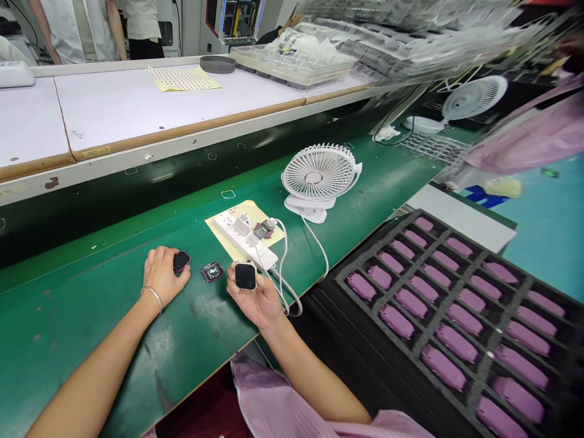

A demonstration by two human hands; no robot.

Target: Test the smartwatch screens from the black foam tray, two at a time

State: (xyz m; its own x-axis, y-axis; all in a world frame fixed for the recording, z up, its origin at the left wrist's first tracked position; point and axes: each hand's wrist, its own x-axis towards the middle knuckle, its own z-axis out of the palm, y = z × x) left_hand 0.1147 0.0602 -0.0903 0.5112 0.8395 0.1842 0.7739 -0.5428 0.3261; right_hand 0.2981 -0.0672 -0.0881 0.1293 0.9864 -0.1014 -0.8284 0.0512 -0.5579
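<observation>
My left hand [160, 277] rests on the green bench mat [114, 316], its fingers gripping a black square smartwatch body [181, 261]. My right hand [258, 299] is raised slightly and pinches a second black smartwatch body [245, 276] with its dark face up. Between the hands, a third watch [212, 272] lies on the mat with its screen lit. Just beyond my right hand, a white power strip [241, 237] sits on yellow paper [223, 228]. A small watch on a charger [263, 230] lies beside the strip.
A white clip-on fan [317, 176] stands beyond the strip, with white cables nearby. A black foam tray [438, 316] of purple moulded items lies to the right. A white shelf [137, 115] runs along the back, holding a plastic tray [292, 61]. Two standing people [98, 30] are behind it.
</observation>
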